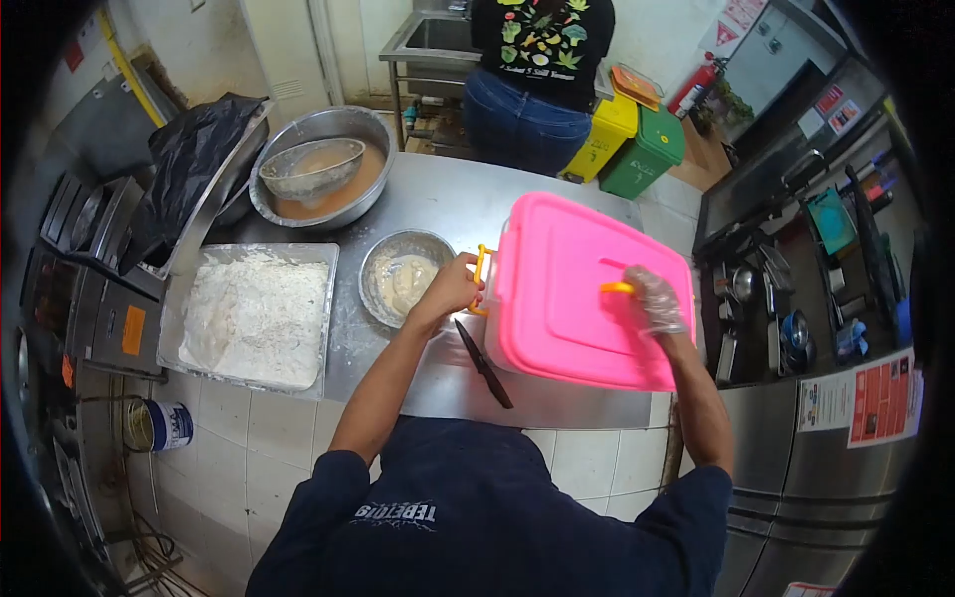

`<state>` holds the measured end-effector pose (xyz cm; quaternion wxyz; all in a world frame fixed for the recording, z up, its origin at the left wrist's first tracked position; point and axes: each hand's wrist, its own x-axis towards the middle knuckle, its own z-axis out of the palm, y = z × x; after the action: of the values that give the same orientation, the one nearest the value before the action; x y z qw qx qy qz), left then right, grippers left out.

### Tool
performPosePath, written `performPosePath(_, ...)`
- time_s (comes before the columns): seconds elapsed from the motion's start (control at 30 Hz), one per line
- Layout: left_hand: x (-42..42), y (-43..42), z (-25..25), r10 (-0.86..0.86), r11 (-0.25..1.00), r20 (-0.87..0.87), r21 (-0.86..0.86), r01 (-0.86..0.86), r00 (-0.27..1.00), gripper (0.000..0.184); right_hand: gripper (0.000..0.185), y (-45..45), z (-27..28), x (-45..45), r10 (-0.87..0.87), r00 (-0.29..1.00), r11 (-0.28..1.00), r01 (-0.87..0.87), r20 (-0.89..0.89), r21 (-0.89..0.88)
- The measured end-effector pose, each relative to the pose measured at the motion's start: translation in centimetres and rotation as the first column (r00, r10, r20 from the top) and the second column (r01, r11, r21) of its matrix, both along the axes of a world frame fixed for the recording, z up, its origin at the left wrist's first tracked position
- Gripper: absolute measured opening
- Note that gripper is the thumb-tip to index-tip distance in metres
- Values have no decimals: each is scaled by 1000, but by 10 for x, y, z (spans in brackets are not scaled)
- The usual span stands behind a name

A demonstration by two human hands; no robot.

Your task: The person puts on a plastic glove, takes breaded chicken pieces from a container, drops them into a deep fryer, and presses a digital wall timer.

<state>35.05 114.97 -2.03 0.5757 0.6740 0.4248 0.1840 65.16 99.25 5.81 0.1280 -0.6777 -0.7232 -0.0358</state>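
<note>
A large plastic container (494, 343) with a bright pink lid (572, 289) stands on the right part of the metal table. My bare left hand (451, 291) closes on the yellow side handle (481, 261) at the container's left end. On top, my right hand (655, 298), in a clear plastic glove, grips the small yellow lid handle (616, 288). The lid covers whatever is inside. Just below my left hand lies a knife (485, 368) with a dark handle. Beside my left wrist sits a metal bowl (370, 289) with pale batter in it.
A tray of flour (332, 298) occupies the table's left side. Behind it, a big metal basin (383, 159) holds brownish liquid and a sieve (313, 171). Another person (532, 99) stands at the sink, near yellow and green bins (642, 149). Shelves with utensils line the right.
</note>
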Motion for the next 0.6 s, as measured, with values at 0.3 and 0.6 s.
performPosePath(0.3, 9, -6, -59, 273, 952, 229, -204, -228, 934, 37, 7, -22, 80, 103, 107, 370, 981, 111, -923, 158)
performPosePath(0.6, 19, -22, -16, 196, 967, 238, 111, -228, 951, 38, 6, -58, 138, 132, -84, 703, 860, 409, -706, 305)
